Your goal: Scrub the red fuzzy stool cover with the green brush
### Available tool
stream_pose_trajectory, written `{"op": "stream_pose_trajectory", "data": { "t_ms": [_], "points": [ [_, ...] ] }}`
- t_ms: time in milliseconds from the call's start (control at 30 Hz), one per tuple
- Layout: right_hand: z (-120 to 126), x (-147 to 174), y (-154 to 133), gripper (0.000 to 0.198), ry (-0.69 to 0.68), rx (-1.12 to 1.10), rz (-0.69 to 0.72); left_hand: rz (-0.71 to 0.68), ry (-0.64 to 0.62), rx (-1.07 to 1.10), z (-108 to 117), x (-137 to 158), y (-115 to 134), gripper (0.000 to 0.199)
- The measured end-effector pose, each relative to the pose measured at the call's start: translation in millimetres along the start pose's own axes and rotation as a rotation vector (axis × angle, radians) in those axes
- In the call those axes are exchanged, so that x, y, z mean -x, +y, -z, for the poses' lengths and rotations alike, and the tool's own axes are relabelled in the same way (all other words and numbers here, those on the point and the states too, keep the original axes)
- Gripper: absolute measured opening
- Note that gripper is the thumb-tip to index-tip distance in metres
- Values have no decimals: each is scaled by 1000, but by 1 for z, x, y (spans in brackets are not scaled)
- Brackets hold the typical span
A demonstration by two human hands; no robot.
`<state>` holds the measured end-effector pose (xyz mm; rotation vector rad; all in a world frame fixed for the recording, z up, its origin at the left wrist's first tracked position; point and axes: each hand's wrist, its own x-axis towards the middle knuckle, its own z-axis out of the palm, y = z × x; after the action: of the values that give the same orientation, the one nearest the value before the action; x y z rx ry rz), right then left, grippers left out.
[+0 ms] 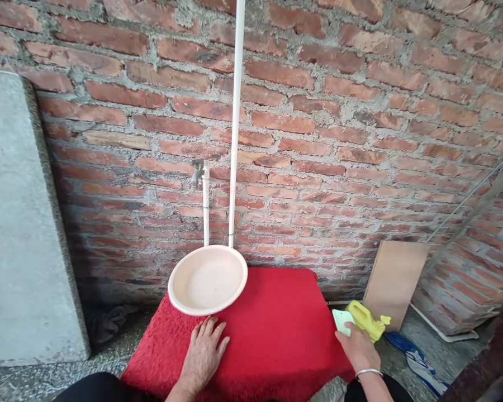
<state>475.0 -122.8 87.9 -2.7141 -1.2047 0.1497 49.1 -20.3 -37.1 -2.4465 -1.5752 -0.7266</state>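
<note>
My left hand (203, 349) lies on the red cloth (276, 318), fingers spread, with its fingertips just by the near rim of a pale pink plastic basin (209, 279). The basin rests at the back left of the cloth, and no objects show inside it. At the right edge of the cloth, my right hand (359, 347), a bracelet at its wrist, is closed on a small pale green flat piece (342, 321). The exact kind of that piece cannot be made out. Right behind this hand is a yellow plastic jug (366, 319), partly hidden by the fingers.
A tap (198, 173) on a white pipe stands behind the basin, beside a taller pipe (237, 111) along the brick wall (302, 139). A grey slab (20, 223) leans at left. At right are a brown board (396, 279) and blue-white slippers (423, 371) on the floor.
</note>
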Motion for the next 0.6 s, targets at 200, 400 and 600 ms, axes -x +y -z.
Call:
{"op": "stream_pose_trajectory", "data": {
  "t_ms": [200,400,600],
  "points": [
    [-23,42,-32,34,-39,-197,131,7,-29,30,2,-1,-3,30],
    [-60,95,-124,36,-151,-260,481,-8,-53,23,0,0,-9,31],
    [-45,67,-79,38,-149,-145,328,-12,-51,43,5,-2,-6,29]
  ]
}}
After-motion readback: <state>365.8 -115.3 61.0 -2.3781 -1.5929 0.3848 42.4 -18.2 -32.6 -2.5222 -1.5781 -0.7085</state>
